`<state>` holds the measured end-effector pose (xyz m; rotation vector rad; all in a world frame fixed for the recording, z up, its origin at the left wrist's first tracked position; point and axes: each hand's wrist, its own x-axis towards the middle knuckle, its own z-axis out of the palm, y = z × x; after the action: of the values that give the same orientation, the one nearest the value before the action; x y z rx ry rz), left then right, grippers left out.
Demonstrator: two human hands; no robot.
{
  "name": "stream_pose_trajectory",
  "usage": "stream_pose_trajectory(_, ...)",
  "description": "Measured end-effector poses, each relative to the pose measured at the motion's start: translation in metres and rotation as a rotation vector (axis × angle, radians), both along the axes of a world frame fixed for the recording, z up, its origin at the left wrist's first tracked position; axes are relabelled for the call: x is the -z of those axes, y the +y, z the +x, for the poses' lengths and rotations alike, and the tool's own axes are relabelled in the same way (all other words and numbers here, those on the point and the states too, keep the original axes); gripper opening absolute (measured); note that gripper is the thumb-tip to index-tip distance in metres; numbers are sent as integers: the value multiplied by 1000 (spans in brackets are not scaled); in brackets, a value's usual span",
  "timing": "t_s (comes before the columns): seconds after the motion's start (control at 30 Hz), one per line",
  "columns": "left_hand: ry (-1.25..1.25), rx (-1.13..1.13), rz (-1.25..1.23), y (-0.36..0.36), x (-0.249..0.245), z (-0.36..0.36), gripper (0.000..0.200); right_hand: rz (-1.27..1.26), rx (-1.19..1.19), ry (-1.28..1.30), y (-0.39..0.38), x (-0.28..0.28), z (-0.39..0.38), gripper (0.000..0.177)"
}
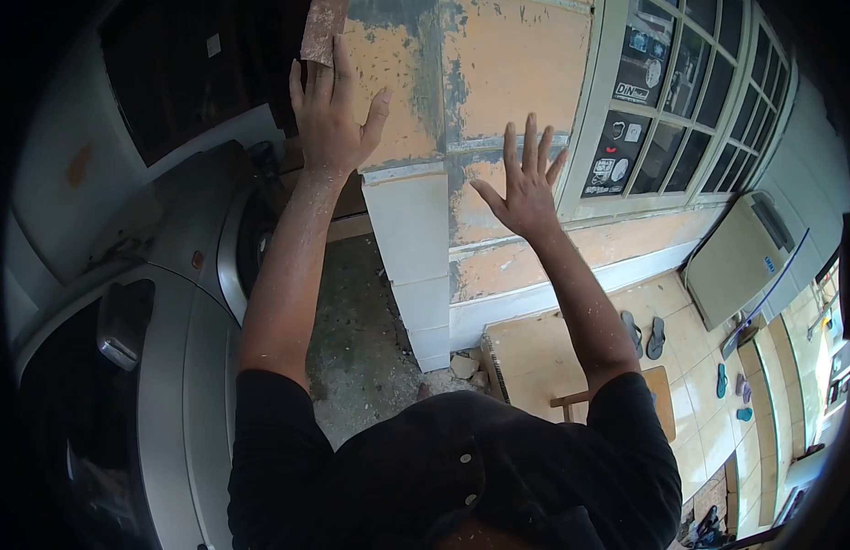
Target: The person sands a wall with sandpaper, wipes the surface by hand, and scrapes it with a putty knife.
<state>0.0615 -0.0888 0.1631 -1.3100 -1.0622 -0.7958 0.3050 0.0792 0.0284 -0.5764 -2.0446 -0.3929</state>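
Observation:
My left hand (331,124) is raised in front of the wall's corner, thumb spread out. A worn, reddish-brown piece of sandpaper (324,32) is held at its fingers, covering the tips of the middle ones, with the index finger along its right edge. My right hand (527,197) is up and open, palm toward the wall and fingers spread, holding nothing. Before both hands is an orange wall (512,69) with grey patches where paint is worn off. Pale dust specks lie on my left forearm.
A grey car (173,302) stands close on the left. White tiles (408,243) face the lower pillar, with rubble (464,367) at its foot. On the right are a paned window (668,110), a wooden stool (661,403), sandals (656,337) and a leaning white panel (738,261).

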Motion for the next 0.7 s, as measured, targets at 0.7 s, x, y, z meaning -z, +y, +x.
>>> stream_pose_trajectory(0.7, -56, -154, -218, -59, 6, -15, 137, 366, -91, 155, -85, -122, -118, 91)
